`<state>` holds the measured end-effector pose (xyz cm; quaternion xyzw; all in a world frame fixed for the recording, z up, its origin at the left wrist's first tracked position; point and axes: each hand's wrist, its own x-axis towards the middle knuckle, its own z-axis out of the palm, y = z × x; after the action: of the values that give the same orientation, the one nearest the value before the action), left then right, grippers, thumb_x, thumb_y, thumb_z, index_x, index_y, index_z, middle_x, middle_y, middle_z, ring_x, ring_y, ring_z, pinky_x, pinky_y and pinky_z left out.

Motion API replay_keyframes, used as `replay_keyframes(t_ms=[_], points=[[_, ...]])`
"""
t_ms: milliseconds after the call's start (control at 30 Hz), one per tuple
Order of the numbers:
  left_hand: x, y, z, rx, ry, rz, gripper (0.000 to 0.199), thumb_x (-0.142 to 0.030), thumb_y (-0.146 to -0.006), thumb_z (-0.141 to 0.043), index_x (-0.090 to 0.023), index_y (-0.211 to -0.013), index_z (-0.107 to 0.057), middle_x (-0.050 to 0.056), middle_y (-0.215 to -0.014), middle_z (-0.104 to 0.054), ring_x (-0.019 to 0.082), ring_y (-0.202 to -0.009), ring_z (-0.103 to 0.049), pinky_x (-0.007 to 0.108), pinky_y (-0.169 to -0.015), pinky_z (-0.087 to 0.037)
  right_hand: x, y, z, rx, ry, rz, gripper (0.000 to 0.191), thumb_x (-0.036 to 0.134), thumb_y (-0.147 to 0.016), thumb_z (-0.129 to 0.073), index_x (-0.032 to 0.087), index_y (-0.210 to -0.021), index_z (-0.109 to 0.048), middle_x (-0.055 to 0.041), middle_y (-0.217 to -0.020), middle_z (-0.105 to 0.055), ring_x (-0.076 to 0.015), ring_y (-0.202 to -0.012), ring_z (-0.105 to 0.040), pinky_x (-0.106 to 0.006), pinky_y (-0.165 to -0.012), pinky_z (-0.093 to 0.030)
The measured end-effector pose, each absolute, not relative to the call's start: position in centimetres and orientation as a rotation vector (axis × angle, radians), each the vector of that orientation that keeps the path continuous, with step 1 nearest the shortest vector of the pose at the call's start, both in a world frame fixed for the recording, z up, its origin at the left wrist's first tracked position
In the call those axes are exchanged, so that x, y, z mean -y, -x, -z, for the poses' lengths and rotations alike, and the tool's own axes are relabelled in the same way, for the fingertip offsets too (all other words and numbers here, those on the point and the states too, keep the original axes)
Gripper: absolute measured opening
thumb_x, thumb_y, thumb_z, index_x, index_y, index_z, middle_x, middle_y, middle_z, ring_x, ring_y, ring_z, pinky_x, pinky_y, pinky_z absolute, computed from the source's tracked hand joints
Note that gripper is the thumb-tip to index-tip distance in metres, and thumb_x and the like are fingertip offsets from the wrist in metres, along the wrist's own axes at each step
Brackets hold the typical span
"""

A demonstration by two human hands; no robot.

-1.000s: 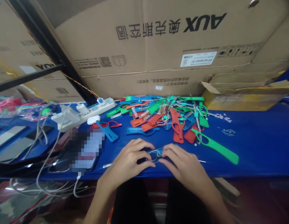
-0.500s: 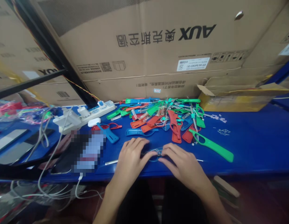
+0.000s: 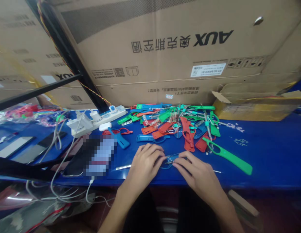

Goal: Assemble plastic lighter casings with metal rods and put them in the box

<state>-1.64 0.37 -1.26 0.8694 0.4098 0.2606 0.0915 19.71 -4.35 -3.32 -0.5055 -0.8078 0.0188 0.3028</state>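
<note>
- The big cardboard box [image 3: 145,69] stands upright behind the work, upside down by its lettering; I'd guess it serves as a back wall.
- The blue table [image 3: 274,142] bears everything, its front edge just before my knees, so my forearms come in low.
- The small box [image 3: 252,111] sits open at the back right, out of my elbows' way.
- The heap of coloured handles [image 3: 166,127] lies just beyond my fingers, presumably for a short reach.
- The power strip [image 3: 118,113] lies at the back left, plugs in it.
- The phone [image 3: 101,158] lies left of my hands, a white cable in its near end, probably for charging.
- My left hand [image 3: 146,163] pinches, thumb to finger, the left end of a blue handle [image 3: 173,156], perhaps to steady it.
- My right hand [image 3: 197,168] pinches its right end, leaving the middle in view between my hands; whether it touches the table I can't tell.
- White wires [image 3: 169,160] curl in that gap; which fingertip presses them is too small to tell.
</note>
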Motion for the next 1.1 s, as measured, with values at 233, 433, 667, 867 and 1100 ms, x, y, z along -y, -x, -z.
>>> replay_keyframes(t_ms=[233,433,667,867,1100], points=[[-0.7,1.1,1.7,-1.389,-2.479,-0.809,0.009,-0.023,-0.101,-0.056,-0.021,-0.095,-0.061,0.003,-0.105,-0.072,0.023,-0.098,-0.062,0.038,-0.082,-0.046,4.5,-19.7,3.0,2.102,1.29,-0.027,0.027,0.032,-0.106,-0.047,0.024,-0.099,-0.072,-0.0039,-0.097,-0.068,-0.0131,-0.073,-0.067,-0.024,-0.063,-0.048],[-0.5,1.4,1.8,-1.299,-2.629,-0.822,0.014,-0.026,-0.103,-0.054,-0.021,-0.102,-0.068,0.004,-0.112,-0.072,0.023,-0.102,-0.061,0.04,-0.087,-0.044,4.6,-19.9,3.1,2.097,1.259,-0.062,0.023,0.03,-0.105,-0.051,0.025,-0.1,-0.073,-0.0044,-0.098,-0.07,-0.0136,-0.075,-0.069,-0.023,-0.064,-0.05],[-0.1,1.5,1.5,-1.27,-2.643,-0.807,0.023,-0.033,-0.104,-0.055,-0.022,-0.101,-0.075,0.005,-0.109,-0.074,0.022,-0.104,-0.063,0.042,-0.092,-0.044,5.5,-20.6,4.1,1.6,1.095,0.257,0.02,0.013,-0.091,-0.07,0.026,-0.105,-0.07,-0.0039,-0.09,-0.071,-0.0195,-0.076,-0.071,-0.032,-0.066,-0.057],[0.0,1.3,1.3,-1.204,-2.66,-0.789,0.033,-0.051,-0.092,-0.069,-0.023,-0.108,-0.075,0.005,-0.117,-0.074,0.025,-0.112,-0.062,0.045,-0.101,-0.041,6.2,-20.0,4.8,1.484,1.143,0.717,0.041,0.007,-0.08,-0.081,0.025,-0.115,-0.068,-0.0033,-0.086,-0.073,-0.0185,-0.07,-0.069,-0.03,-0.063,-0.056],[-2.6,1.2,-0.1,-1.168,-2.719,-0.56,0.036,-0.052,-0.09,-0.069,-0.021,-0.108,-0.074,0.005,-0.118,-0.073,0.027,-0.115,-0.063,0.045,-0.101,-0.043,3.8,-24.3,0.1,1.459,1.099,0.915,0.04,0.009,-0.082,-0.078,0.026,-0.118,-0.073,-0.0032,-0.091,-0.073,-0.0154,-0.07,-0.068,-0.027,-0.064,-0.053]])
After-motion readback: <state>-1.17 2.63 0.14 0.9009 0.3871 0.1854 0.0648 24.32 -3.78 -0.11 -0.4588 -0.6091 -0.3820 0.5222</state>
